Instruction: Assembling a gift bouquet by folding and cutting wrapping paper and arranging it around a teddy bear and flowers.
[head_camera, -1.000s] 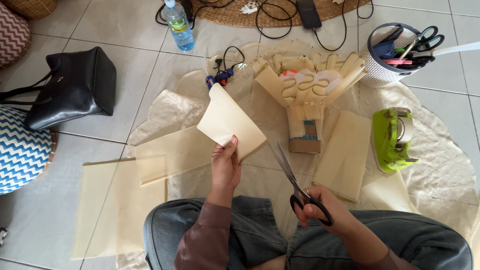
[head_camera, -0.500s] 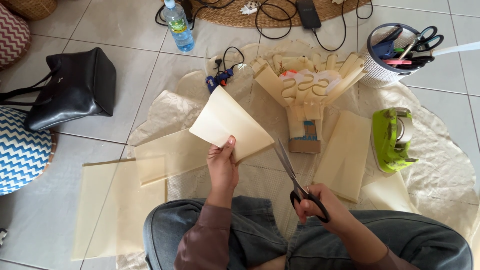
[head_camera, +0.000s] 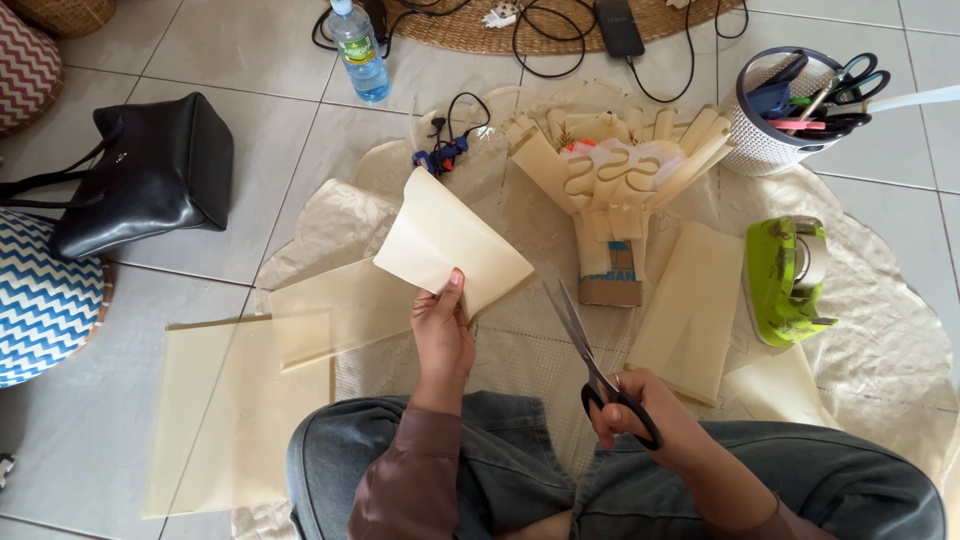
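Observation:
My left hand (head_camera: 441, 335) pinches a folded cream paper sheet (head_camera: 447, 243) by its lower edge and holds it up over the floor. My right hand (head_camera: 648, 428) grips black-handled scissors (head_camera: 592, 362) above my right knee; the blades point up and to the left, only slightly parted, and are apart from the sheet. Straight ahead stands a cream paper bouquet (head_camera: 610, 178) on a brown cardboard base.
More cream sheets lie on the tiles at left (head_camera: 240, 400) and right (head_camera: 690, 310). A green tape dispenser (head_camera: 785, 280), a white cup of scissors and pens (head_camera: 785, 110), a black handbag (head_camera: 150, 170), a water bottle (head_camera: 358, 50), a blue glue gun (head_camera: 440, 155), cables and patterned cushions surround me.
My left hand has turned and lifted the folded sheet slightly. My right hand with the scissors has stayed almost in place.

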